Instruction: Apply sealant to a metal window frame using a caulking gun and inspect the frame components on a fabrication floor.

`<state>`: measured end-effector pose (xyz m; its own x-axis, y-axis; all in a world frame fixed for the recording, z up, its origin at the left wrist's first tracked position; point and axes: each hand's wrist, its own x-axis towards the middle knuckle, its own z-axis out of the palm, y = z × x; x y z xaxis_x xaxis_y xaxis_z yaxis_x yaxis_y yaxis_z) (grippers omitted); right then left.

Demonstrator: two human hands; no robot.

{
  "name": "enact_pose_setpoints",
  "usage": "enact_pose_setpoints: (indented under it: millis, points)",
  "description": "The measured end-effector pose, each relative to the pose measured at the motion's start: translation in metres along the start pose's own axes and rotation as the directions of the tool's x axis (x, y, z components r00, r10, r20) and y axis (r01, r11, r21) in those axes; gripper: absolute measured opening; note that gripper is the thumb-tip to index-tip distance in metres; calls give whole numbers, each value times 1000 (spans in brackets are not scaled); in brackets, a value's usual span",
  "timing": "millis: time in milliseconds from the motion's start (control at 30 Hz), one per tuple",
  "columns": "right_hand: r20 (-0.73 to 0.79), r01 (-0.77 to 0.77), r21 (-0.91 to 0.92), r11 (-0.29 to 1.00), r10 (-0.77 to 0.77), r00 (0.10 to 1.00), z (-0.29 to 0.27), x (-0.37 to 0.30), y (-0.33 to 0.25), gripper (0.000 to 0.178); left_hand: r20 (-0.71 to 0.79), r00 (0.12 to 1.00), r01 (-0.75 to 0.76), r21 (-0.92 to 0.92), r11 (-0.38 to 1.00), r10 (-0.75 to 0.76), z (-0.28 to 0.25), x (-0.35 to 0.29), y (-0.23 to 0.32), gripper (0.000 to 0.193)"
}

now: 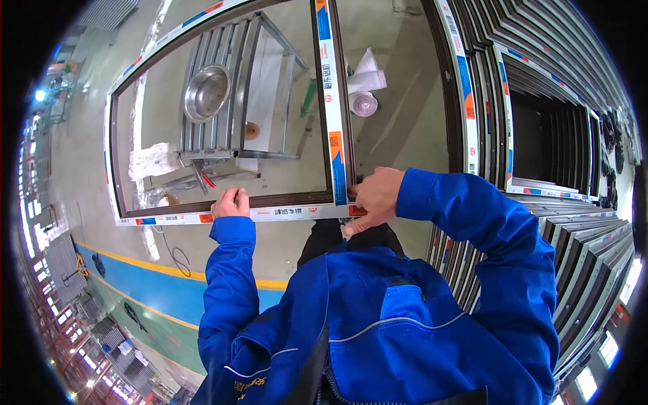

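A dark window frame (283,210), its faces covered in white film with blue and orange patches, stands in front of me. An upright mullion (331,108) divides it, with open space on both sides. My left hand (231,202) is closed over the bottom rail, left of the mullion, with its fingers curled. Around the rail at the foot of the mullion, my right hand (378,198) is closed, thumb on the near side and fingers over the inner edge. Part of that corner is hidden under the right hand.
Through the frame show a slatted metal stand (229,88) with a steel bowl (207,94), and pinkish rolls (365,101) on the floor. Many similar frames (550,185) are stacked close on my right. A cable (179,260) lies on the floor at left, near a blue painted lane (155,277).
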<state>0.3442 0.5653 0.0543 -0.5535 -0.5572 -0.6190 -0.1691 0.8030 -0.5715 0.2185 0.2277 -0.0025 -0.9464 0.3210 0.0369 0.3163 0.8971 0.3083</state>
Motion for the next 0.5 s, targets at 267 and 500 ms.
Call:
enact_pose_setpoints:
  millis: [267, 500]
  points:
    - [78, -22, -20, 1000, 24, 997, -4, -7, -2, 83, 35, 999, 14, 5, 1000, -14, 1, 2, -4, 26]
    - [-88, 49, -12, 999, -50, 995, 3, -7, 2, 85, -7, 1000, -15, 6, 1000, 16, 1, 1, -2, 19]
